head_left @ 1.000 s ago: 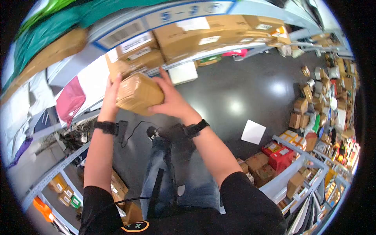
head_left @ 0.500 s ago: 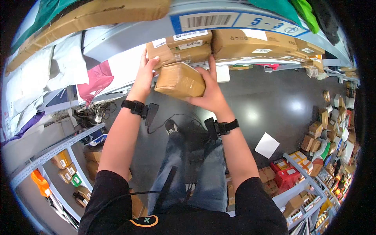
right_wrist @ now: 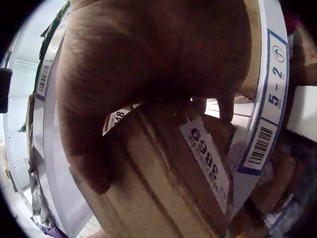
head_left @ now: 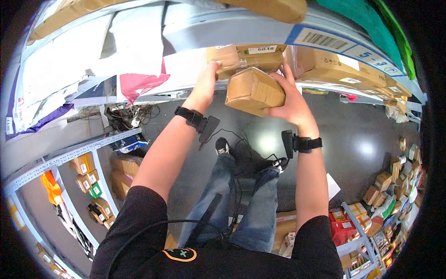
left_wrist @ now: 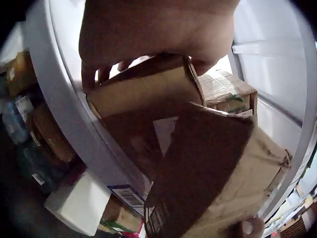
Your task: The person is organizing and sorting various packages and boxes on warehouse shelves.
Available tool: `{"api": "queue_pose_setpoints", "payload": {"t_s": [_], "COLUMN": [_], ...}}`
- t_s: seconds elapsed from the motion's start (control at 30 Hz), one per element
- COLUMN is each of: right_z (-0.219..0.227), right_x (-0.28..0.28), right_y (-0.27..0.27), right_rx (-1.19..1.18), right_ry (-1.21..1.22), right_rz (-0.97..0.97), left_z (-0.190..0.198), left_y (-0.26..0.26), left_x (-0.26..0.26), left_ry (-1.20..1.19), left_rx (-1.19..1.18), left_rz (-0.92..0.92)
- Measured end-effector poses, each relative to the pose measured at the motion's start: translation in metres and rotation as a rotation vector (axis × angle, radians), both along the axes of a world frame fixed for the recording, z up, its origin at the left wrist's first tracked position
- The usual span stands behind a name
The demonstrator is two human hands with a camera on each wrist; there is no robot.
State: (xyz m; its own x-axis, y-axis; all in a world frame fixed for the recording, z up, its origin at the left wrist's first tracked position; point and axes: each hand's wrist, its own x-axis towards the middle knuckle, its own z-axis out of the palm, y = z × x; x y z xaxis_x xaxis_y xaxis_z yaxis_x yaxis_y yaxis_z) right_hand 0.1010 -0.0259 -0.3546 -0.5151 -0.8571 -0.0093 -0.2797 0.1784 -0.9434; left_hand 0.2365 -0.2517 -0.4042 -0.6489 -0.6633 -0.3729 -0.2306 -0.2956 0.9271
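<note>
In the head view the right hand [head_left: 297, 104] grips a taped brown box [head_left: 255, 91] by its right side, fingers behind and thumb below. The right wrist view shows that hand [right_wrist: 153, 54] curled over the box [right_wrist: 138, 173], which bears a white number label [right_wrist: 205, 156]. The left hand [head_left: 205, 83] holds the left end of another brown box [head_left: 262, 60], labelled 6048, on the shelf just behind. From the left wrist, the left hand [left_wrist: 158, 29] has its fingers over a carton's edge [left_wrist: 143, 89], while the tilted held box [left_wrist: 203, 163] is in front.
Larger cartons [head_left: 334, 67] stand right of the labelled box, under a shelf beam [head_left: 232, 28]. White parcels [head_left: 134, 42] and a pink bag [head_left: 139, 83] hang at the left. Lower racks [head_left: 69, 158], floor cables [head_left: 239, 139] and piled parcels [head_left: 385, 186] surround the person.
The shelf, hands and held box have shifted rightward in the head view as it turned. The right hand still holds its box; the left hand remains at the shelf box's left end.
</note>
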Motion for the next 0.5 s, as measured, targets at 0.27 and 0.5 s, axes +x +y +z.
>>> {"api": "queue_pose_setpoints", "payload": {"t_s": [0.27,0.5], "right_z": [-0.009,-0.006], "right_x": [0.022,0.04], "right_y": [-0.028,-0.042], "right_rx": [-0.017,-0.104], "right_ry": [0.03,-0.042], "right_rz": [0.086,0.124], "left_z": [-0.002,-0.002], "left_y": [-0.038,-0.063], "left_x": [0.044,0.066], "left_ry": [0.002,0.045], "left_rx": [0.031,0.085], "left_rz": [0.052,0.088]}}
